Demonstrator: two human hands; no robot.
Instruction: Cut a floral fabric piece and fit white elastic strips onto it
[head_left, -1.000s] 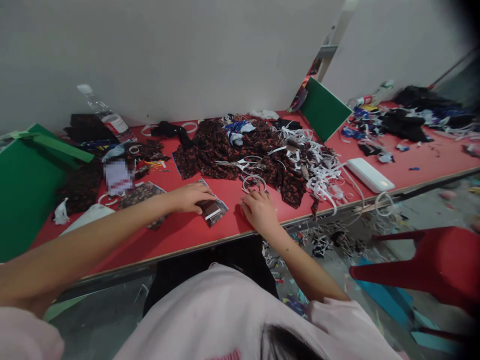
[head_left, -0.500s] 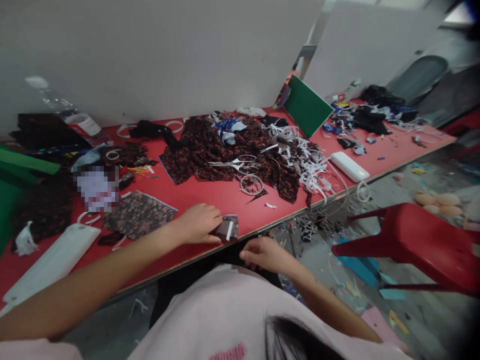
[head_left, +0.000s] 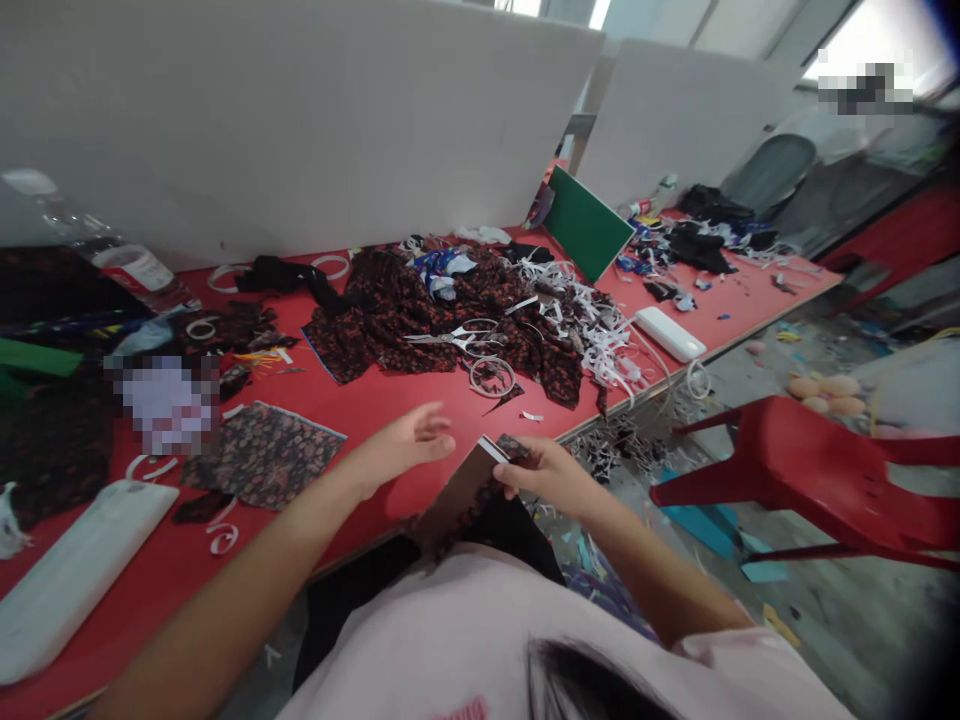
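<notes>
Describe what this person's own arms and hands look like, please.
The left hand and right hand wear no gloves, and no watch or bracelet shows. The right arm comes out of a short, loose, pale pink sleeve. The left arm is bare up to the picture's edge.

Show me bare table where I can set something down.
Free: red tabletop between the flat floral cloth, the scissors and the left hand; another patch right of the far white oblong device. Crowded: the floral fabric heap and white strips.
</notes>
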